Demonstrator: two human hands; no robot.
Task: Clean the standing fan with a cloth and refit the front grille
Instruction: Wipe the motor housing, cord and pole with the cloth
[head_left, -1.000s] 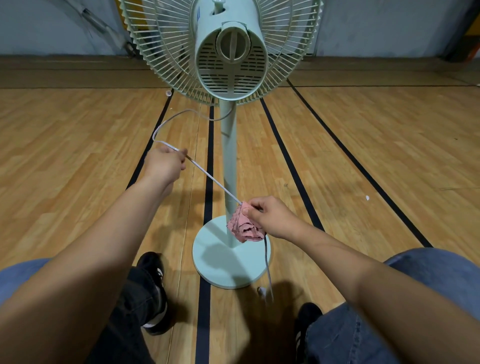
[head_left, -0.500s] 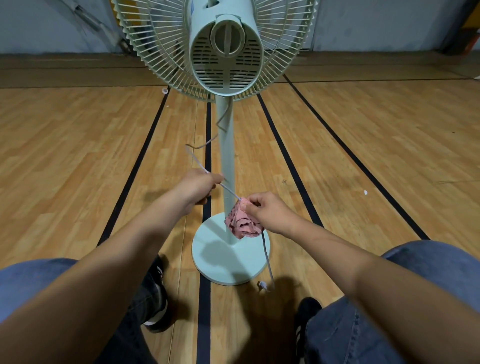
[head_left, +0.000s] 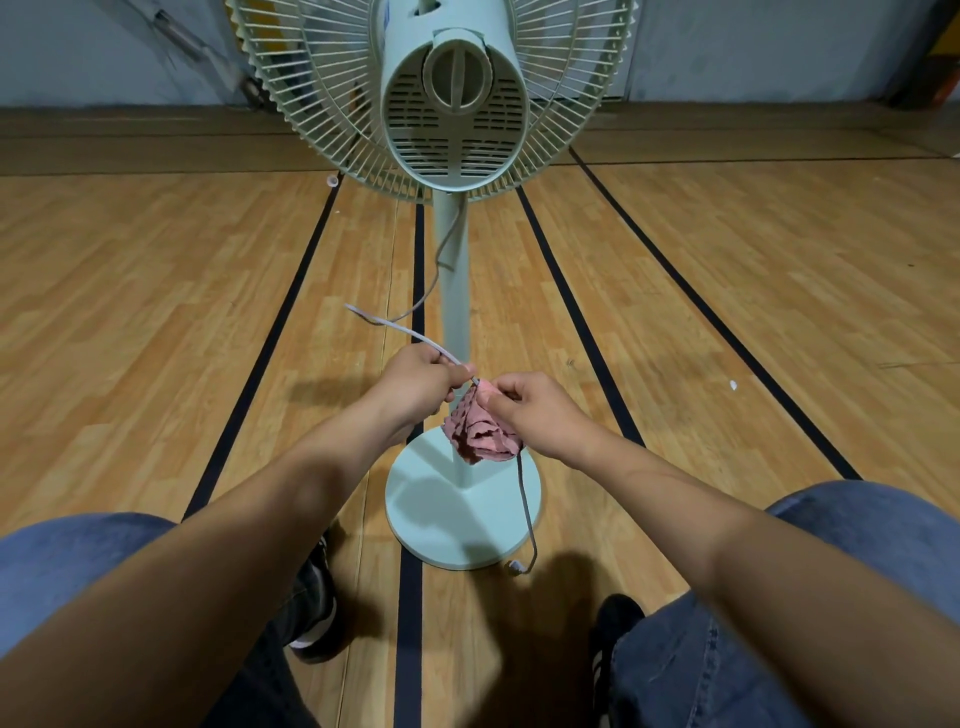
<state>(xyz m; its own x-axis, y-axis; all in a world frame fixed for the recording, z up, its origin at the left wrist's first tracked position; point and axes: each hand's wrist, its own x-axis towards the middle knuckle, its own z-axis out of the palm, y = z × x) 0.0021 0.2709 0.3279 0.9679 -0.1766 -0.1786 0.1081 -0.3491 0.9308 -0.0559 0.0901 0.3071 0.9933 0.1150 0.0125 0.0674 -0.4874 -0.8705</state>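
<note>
Sliding along the cord (head_left: 400, 328), the left hand (head_left: 415, 382) has come right up beside the right hand (head_left: 537, 413), still pinching it. Right fingers squeeze the pink cloth (head_left: 480, 434) mid-frame, before the fan (head_left: 454, 291).

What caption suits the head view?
Left hand and right hand wipe pale power cord with crumpled pink cloth.

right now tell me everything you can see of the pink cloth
The pink cloth is a crumpled, soft-looking rag with dark creases. The right hand grips it bunched around the fan's thin pale cord. It hangs above the round base, in front of the pole. The left hand pinches the cord right beside it.
</note>
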